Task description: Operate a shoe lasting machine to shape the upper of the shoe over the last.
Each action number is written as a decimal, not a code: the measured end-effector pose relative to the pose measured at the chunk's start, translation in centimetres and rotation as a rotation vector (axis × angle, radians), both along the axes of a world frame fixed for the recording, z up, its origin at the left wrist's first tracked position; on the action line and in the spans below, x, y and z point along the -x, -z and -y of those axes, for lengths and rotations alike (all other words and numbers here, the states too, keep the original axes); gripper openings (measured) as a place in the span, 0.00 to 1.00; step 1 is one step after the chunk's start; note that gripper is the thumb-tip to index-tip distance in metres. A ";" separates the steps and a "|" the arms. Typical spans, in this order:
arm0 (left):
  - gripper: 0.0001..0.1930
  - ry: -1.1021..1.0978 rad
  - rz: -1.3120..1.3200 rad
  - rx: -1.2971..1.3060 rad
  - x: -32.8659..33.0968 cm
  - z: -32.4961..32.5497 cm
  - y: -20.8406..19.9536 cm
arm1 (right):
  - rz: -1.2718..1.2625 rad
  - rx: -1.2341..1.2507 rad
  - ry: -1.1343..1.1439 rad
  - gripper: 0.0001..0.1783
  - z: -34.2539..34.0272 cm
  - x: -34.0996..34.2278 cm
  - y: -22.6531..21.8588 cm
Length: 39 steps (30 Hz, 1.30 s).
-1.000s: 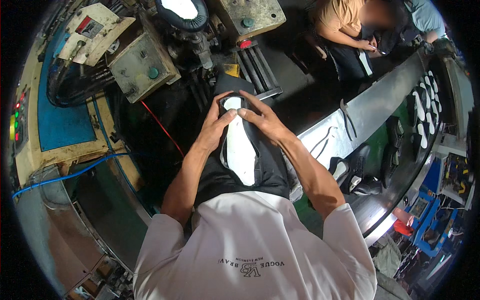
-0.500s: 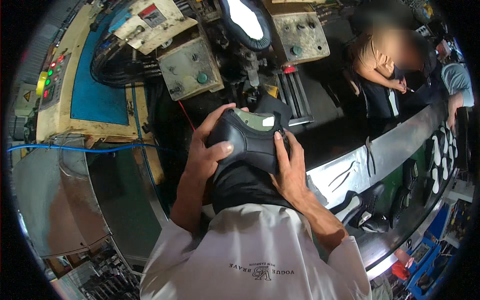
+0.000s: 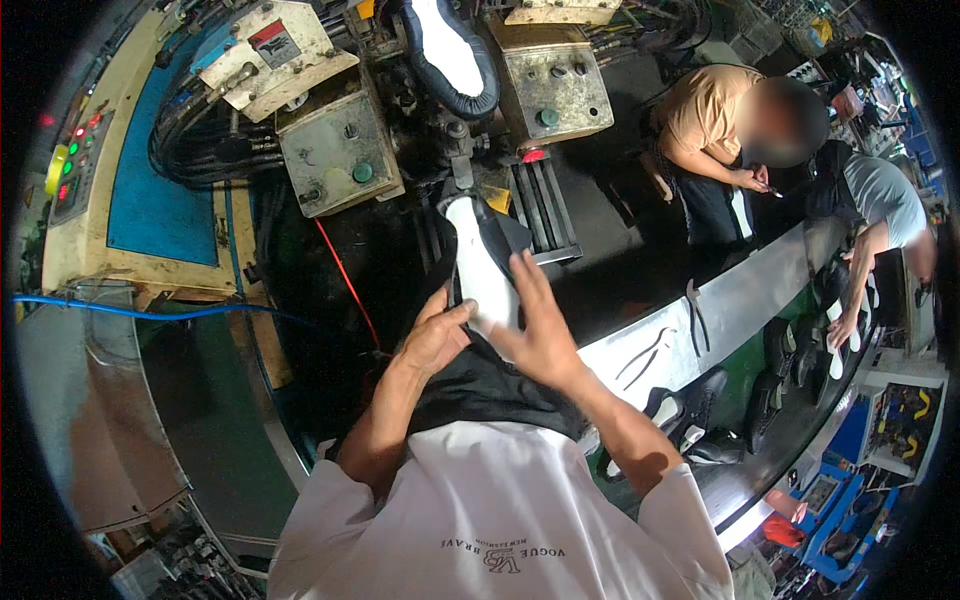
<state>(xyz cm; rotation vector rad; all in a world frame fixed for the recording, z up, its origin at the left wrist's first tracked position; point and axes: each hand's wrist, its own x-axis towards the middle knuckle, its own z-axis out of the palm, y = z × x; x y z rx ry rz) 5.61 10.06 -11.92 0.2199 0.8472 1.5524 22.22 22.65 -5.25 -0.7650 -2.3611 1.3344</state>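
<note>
In front of my body is a black shoe upper with its white underside (image 3: 472,250) turned up. My left hand (image 3: 432,338) is closed on the shoe's left edge at the end nearer to me, thumb over the white surface. My right hand (image 3: 545,325) lies along the opposite edge with its fingers stretched out. Its thumb is blurred and reaches across the white underside. The shoe's near end is partly hidden behind my hands. Beyond it, another black shoe with a white underside (image 3: 450,50) sits on the machine.
Machine control boxes (image 3: 340,150) flank the mounted shoe. To the right runs a metal bench (image 3: 625,340) with pincers (image 3: 697,318) and several black shoes (image 3: 768,405). Two co-workers sit or bend at the far right. A blue hose (image 3: 160,314) crosses on the left.
The shoe has been turned from its heel and green last top to its white underside. My right hand has gone from gripping to spread fingers. The view has shifted rightward.
</note>
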 end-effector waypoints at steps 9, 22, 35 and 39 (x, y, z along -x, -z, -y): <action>0.37 -0.004 -0.113 0.335 0.5 -3.6 0.3 | 0.465 -0.450 -0.233 0.52 -0.5 -3.7 2.5; 0.17 -0.127 -1.279 0.328 8.8 -11.7 5.5 | 0.318 -0.569 -0.301 0.43 -1.2 -3.8 2.7; 0.33 -0.591 -0.431 0.066 24.2 -26.2 -9.7 | 0.164 -0.532 0.043 0.37 -9.4 -2.4 -6.3; 0.29 -0.303 -0.256 -0.005 24.4 -27.2 -13.3 | 0.058 -0.578 0.056 0.38 -13.2 3.9 -10.7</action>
